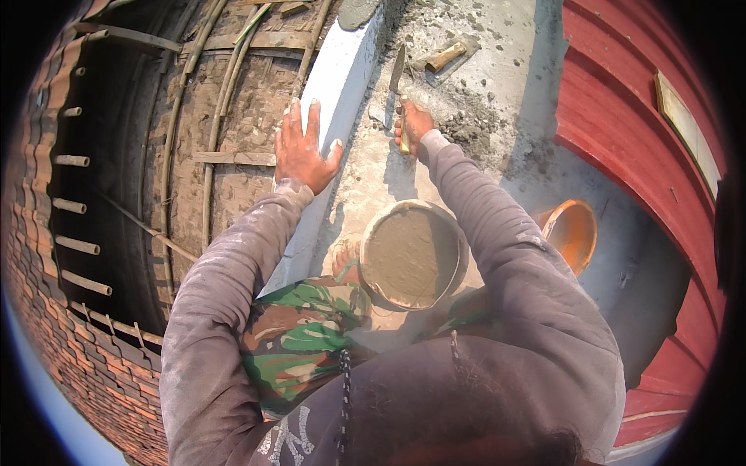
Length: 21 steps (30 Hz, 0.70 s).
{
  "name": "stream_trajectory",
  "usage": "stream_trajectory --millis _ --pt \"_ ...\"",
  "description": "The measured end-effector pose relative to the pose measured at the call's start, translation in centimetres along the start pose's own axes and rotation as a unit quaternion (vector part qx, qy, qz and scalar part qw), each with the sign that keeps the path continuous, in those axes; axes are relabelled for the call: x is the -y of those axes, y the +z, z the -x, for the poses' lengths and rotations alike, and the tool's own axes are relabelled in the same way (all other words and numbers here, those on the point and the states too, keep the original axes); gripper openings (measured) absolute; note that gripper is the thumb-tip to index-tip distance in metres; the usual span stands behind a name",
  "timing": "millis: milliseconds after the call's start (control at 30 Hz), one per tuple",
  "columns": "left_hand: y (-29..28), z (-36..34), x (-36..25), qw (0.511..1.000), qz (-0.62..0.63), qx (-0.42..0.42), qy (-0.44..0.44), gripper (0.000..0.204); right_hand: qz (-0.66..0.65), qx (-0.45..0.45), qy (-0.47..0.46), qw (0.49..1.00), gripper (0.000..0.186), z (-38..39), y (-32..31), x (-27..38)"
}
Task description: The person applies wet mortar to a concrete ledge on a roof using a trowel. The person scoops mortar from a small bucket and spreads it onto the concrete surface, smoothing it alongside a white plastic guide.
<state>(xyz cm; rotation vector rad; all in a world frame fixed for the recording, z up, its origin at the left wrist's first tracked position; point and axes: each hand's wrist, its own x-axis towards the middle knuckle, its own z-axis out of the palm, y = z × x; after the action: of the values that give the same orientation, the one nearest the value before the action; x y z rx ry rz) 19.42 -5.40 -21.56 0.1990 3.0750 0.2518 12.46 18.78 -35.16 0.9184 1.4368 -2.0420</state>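
Note:
My left hand [305, 147] lies with fingers spread on the white block wall [330, 101], holding nothing. In my right hand [414, 124] is a trowel [398, 70], its yellowish handle in my closed fingers and its narrow blade pointing away from me beside the wall. Just beyond that hand, a second tool with a wooden handle [446, 57] and a flat metal blade lies on the concrete. Loose grey mortar [470, 128] is scattered to the right. Between my forearms stands a bucket [463, 260] of wet mortar [410, 252].
A patch of wet mortar [357, 12] sits on the wall's far end. Red corrugated sheets [622, 116] bound the right side, near an orange bucket [588, 233]. Left of the wall are bamboo poles [172, 155], a dark opening [101, 171] and roof tiles [116, 365].

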Motion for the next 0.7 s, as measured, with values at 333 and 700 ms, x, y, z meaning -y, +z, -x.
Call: stream_trajectory --millis 333,700 --pt "0.2 0.0 0.0 1.0 0.011 -0.015 0.006 0.086 -0.174 -0.227 0.042 0.957 0.05 -1.3 -0.8 0.6" --pt "-0.1 0.0 -0.1 1.0 0.0 -0.019 0.001 0.085 -0.084 0.046 0.026 0.995 0.04 4.1 -0.8 -4.1"
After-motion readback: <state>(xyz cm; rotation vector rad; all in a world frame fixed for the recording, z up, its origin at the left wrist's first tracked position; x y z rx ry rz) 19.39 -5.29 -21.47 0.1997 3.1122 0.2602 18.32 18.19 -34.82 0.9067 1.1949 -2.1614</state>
